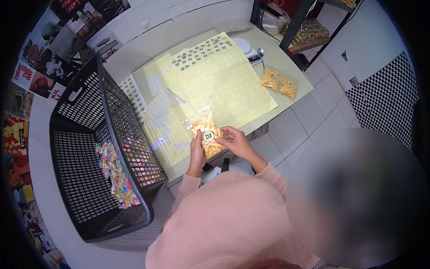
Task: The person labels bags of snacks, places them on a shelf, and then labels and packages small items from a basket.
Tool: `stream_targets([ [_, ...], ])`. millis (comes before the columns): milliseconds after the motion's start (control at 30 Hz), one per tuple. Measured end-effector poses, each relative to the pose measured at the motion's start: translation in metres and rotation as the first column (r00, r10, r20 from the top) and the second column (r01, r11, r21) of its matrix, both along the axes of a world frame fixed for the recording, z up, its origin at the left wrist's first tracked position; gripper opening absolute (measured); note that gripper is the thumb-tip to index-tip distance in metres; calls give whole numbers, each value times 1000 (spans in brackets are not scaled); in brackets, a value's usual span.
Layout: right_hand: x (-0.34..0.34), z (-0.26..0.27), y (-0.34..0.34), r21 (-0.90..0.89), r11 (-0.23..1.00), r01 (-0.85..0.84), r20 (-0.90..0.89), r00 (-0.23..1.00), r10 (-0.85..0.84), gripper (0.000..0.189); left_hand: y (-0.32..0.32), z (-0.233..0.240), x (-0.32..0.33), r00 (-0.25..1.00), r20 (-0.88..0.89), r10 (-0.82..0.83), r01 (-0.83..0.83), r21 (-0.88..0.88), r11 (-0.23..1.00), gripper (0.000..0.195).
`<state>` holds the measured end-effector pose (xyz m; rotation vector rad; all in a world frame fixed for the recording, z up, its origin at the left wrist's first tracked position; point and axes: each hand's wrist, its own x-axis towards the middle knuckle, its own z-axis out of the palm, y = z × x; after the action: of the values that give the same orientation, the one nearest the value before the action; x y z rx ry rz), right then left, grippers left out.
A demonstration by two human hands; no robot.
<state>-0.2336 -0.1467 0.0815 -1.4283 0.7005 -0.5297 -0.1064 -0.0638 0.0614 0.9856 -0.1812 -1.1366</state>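
A clear zip bag of yellow stick snacks [209, 125] is between my two hands, over the near edge of the pale table. It bears a round white sticker [208, 136] with green lettering. My left hand [197, 151] grips the bag's left side, thumb on its front. My right hand [235, 140] holds its right side, with the thumb beside the sticker. Beyond the bag lies a large yellow sheet [231, 84] with rows of round stickers [201, 52] along its far end. More sticker sheets [131, 97] lie at the left.
Two filled snack bags [270, 78] lie at the table's right side, near a white digital scale [242, 46] and a metal spoon [260, 51]. A tall black plastic basket [79, 161] holding wrapped candies [116, 175] stands at the left. A dark metal shelf [295, 25] rises at the upper right.
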Motion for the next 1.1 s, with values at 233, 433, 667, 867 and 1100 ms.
stream_targets([
  [233,-55,0,-49,0,998,-62,-11,998,62,42,-44,1,-46,987,158,-7,3,20,1000,39],
  [433,-103,-20,-122,-98,989,112,-8,994,-113,44,-77,17,-79,884,463,63,-133,120,984,42],
  [667,-154,-48,-332,-257,806,532,-73,822,-565,58,-94,128,-99,930,343,130,64,-502,863,41],
  [867,-146,-86,-429,-446,749,490,-284,715,-638,65,-73,236,-145,792,574,209,482,-797,362,45],
  [1100,-112,-90,-440,-486,869,90,-717,528,-456,52,-28,272,-162,688,662,298,633,-748,200,43],
])
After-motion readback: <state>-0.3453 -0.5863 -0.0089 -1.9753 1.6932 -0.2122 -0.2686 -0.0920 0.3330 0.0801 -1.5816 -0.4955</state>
